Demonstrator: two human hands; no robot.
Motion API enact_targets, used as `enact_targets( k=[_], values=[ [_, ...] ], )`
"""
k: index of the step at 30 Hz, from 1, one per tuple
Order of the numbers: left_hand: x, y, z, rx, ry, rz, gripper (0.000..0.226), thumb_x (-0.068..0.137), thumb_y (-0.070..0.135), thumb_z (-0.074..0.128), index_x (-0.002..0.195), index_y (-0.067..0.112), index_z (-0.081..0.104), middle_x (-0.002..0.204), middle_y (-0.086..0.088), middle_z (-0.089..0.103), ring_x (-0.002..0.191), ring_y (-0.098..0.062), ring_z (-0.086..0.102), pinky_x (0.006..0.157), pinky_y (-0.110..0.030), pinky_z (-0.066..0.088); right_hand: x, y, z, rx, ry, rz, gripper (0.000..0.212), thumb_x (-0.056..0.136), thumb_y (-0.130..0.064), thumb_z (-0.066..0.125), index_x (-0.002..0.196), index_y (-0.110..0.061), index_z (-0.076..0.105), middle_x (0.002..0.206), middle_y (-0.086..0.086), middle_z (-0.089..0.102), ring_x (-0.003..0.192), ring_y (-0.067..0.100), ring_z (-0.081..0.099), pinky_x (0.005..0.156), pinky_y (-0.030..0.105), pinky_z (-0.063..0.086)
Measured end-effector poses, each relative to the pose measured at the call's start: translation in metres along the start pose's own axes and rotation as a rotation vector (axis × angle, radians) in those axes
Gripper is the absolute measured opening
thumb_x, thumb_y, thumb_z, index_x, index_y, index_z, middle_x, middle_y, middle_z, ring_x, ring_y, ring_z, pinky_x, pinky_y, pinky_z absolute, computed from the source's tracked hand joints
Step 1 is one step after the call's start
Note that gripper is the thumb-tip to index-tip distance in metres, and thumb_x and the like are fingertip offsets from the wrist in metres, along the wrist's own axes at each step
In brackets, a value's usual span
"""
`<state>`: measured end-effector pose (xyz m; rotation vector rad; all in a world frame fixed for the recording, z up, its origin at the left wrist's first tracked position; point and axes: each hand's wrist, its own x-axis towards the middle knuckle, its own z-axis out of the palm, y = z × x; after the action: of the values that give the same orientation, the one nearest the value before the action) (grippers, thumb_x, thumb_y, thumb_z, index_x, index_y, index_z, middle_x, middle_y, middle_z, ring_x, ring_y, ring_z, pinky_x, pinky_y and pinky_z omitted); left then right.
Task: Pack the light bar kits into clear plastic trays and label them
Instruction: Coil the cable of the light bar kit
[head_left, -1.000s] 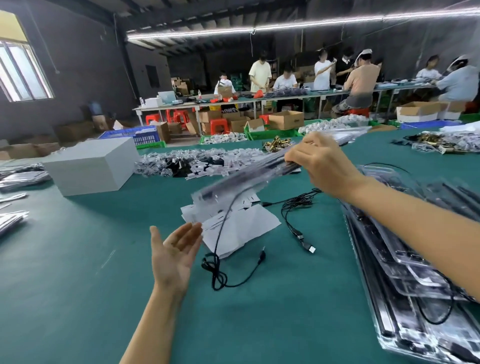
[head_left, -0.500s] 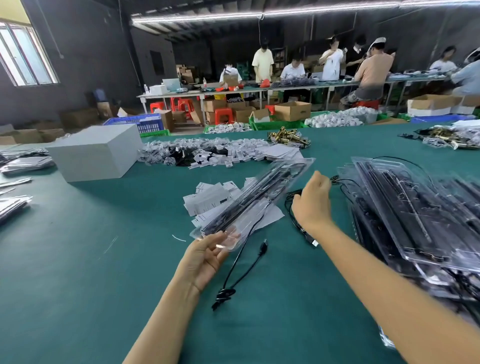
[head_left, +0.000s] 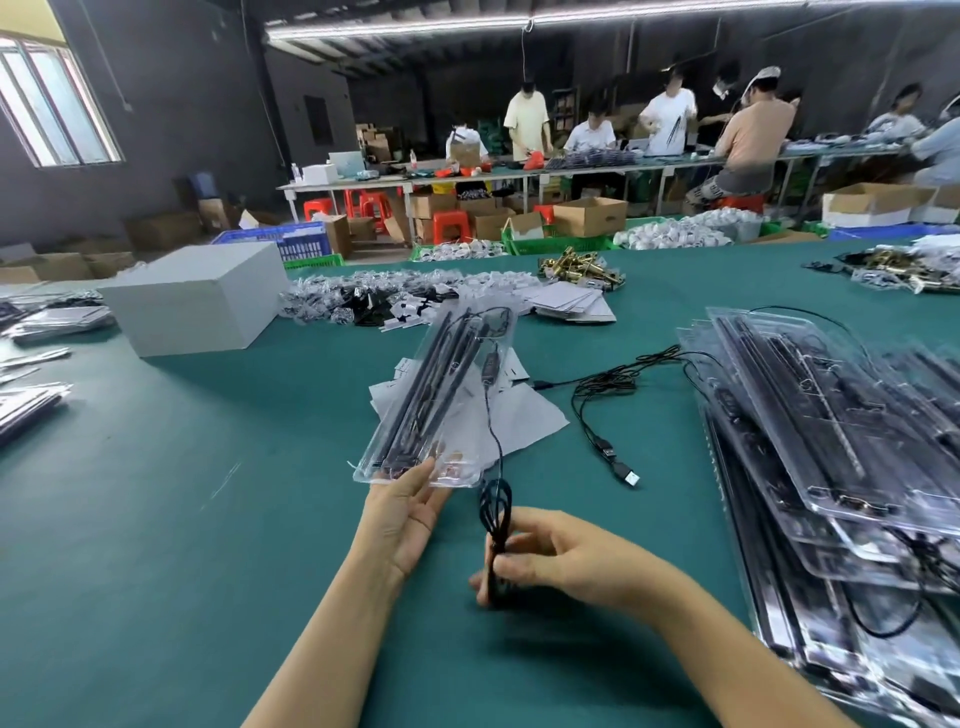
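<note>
Left grip (head_left: 402, 512) holds the near end of the clear tray (head_left: 441, 395) from beneath, fingers fairly straight with the thumb on its upper face; the tray slants up and away over the green worktop (head_left: 156, 519), black light bars inside. Right grip (head_left: 540, 558) is clamped on the bundled black cable (head_left: 496, 525), just right of the tray's near end, its lead running up into the tray. Right of the tray lies a stack of packed trays (head_left: 831, 441); beyond it, white paper slips (head_left: 519, 415).

Half a second ago the right grip was reaching farther out beside the tray's far end, and the cable hung loose on the worktop.
</note>
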<state>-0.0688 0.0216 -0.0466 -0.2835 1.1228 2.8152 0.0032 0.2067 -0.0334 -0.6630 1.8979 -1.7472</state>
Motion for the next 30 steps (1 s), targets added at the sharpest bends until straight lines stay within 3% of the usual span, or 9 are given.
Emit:
enact_targets(
  k=[5, 8, 11, 14, 17, 19, 22, 26, 30],
  values=[
    [0.005, 0.0, -0.007, 0.123, 0.036, 0.048, 0.041, 0.088, -0.013, 0.05, 0.128, -0.005, 0.05, 0.094, -0.015, 0.073, 0.078, -0.024, 0.073, 0.064, -0.031, 0.06, -0.007, -0.013, -0.025, 0.348, 0.437, -0.164, 0.031, 0.088, -0.026, 0.059, 0.104, 0.0, 0.061, 0.062, 0.002, 0.052, 0.052, 0.017, 0.052, 0.073, 0.032, 0.051],
    [0.006, 0.002, -0.011, 0.218, 0.05, 0.083, 0.041, 0.086, -0.015, 0.054, 0.126, -0.004, 0.05, 0.094, -0.015, 0.073, 0.078, -0.026, 0.073, 0.064, -0.033, 0.06, -0.011, -0.023, -0.044, 0.719, 0.629, -0.241, 0.038, 0.087, -0.031, 0.055, 0.108, 0.0, 0.061, 0.061, -0.002, 0.041, 0.043, 0.009, 0.033, 0.055, 0.025, 0.046],
    [0.005, 0.005, -0.013, 0.329, 0.067, 0.103, 0.041, 0.086, -0.01, 0.058, 0.125, -0.005, 0.045, 0.1, -0.021, 0.07, 0.082, -0.029, 0.072, 0.064, -0.032, 0.059, -0.017, -0.024, -0.056, 1.032, 0.613, -0.226, 0.047, 0.09, -0.04, 0.052, 0.113, 0.001, 0.056, 0.068, -0.002, 0.046, 0.044, 0.008, 0.036, 0.056, 0.024, 0.049],
    [0.0, 0.002, -0.012, 0.876, 0.316, 0.275, 0.053, 0.083, 0.012, 0.071, 0.121, 0.0, 0.037, 0.101, -0.015, 0.062, 0.099, -0.036, 0.063, 0.078, -0.038, 0.051, -0.018, -0.02, -0.059, 1.058, 0.64, -0.127, 0.048, 0.084, -0.034, 0.06, 0.118, -0.001, 0.051, 0.076, 0.002, 0.056, 0.049, 0.009, 0.045, 0.056, 0.025, 0.051],
    [-0.008, -0.001, -0.008, 1.352, 0.625, 0.435, 0.09, 0.078, 0.034, 0.076, 0.143, 0.004, 0.021, 0.127, -0.021, 0.037, 0.113, -0.041, 0.044, 0.093, -0.044, 0.038, -0.015, -0.016, -0.058, 1.089, 0.685, -0.082, 0.048, 0.079, -0.031, 0.064, 0.114, -0.002, 0.049, 0.076, 0.004, 0.057, 0.05, 0.011, 0.045, 0.049, 0.023, 0.048],
    [-0.014, -0.001, -0.001, 1.522, 0.687, 0.671, 0.072, 0.08, 0.037, 0.073, 0.137, 0.008, 0.039, 0.125, -0.021, 0.037, 0.109, -0.038, 0.041, 0.094, -0.049, 0.036, -0.014, -0.014, -0.058, 1.167, 0.698, -0.107, 0.048, 0.079, -0.033, 0.064, 0.113, -0.001, 0.051, 0.077, 0.005, 0.058, 0.054, 0.011, 0.047, 0.05, 0.024, 0.05],
    [-0.03, -0.014, 0.016, 1.548, 0.317, 1.038, 0.03, 0.088, 0.039, 0.056, 0.089, 0.012, 0.07, 0.096, -0.008, 0.065, 0.091, -0.033, 0.056, 0.082, -0.043, 0.04, -0.012, -0.011, -0.056, 1.24, 0.7, -0.154, 0.043, 0.083, -0.033, 0.062, 0.108, 0.001, 0.055, 0.084, 0.008, 0.06, 0.064, 0.015, 0.054, 0.059, 0.029, 0.055],
    [-0.051, -0.051, 0.033, 1.672, -0.395, 0.719, 0.048, 0.085, 0.062, 0.041, 0.093, 0.023, 0.068, 0.091, 0.014, 0.068, 0.097, -0.012, 0.054, 0.09, -0.034, 0.034, -0.008, -0.01, -0.051, 1.275, 0.7, -0.196, 0.042, 0.092, -0.036, 0.055, 0.108, 0.003, 0.056, 0.088, 0.011, 0.064, 0.08, 0.021, 0.062, 0.071, 0.031, 0.059],
    [-0.049, -0.068, 0.027, 1.648, -0.591, 0.709, 0.02, 0.094, 0.03, 0.054, 0.099, 0.015, 0.067, 0.088, 0.003, 0.067, 0.092, -0.019, 0.053, 0.085, -0.035, 0.04, -0.005, -0.009, -0.046, 1.186, 0.737, -0.173, 0.054, 0.095, -0.041, 0.049, 0.126, 0.003, 0.048, 0.098, 0.015, 0.066, 0.089, 0.024, 0.066, 0.08, 0.033, 0.058]
  ],
)
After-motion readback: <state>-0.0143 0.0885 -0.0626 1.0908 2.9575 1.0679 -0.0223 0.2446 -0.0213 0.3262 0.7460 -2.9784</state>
